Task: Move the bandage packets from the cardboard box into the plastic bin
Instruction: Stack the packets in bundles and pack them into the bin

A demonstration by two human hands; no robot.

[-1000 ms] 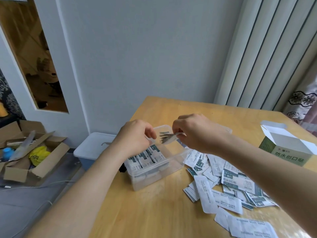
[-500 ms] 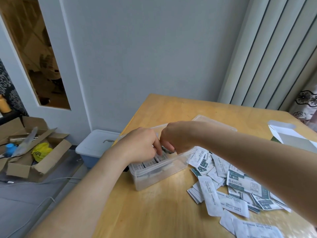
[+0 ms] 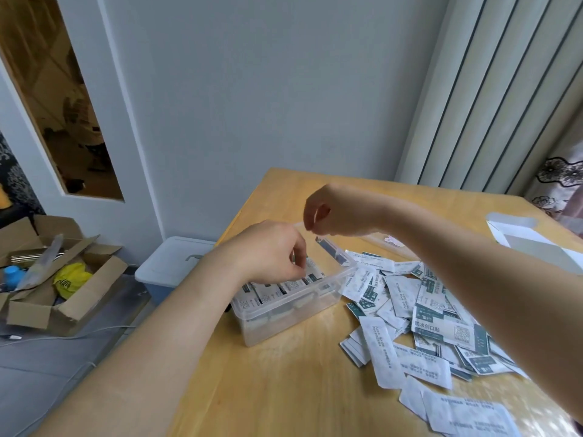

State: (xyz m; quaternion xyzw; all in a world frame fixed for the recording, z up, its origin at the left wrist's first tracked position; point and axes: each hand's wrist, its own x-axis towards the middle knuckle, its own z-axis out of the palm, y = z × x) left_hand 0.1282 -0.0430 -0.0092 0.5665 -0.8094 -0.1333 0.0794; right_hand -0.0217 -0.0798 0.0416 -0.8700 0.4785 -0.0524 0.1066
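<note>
From my head camera, my left hand point(image 3: 268, 250) is low over the clear plastic bin point(image 3: 293, 305), which stands near the left edge of the table point(image 3: 284, 389). Its fingers point(image 3: 298, 263) are bent down onto the row of bandage packets point(image 3: 271, 293) standing inside the bin; I cannot tell if they pinch one. My right hand point(image 3: 337, 212) is higher, above the far side of the bin, fingers loosely curled and holding nothing. Many loose packets point(image 3: 441, 326) lie in a pile just right of the bin. The open cardboard box point(image 3: 536, 247) is at the right edge.
</note>
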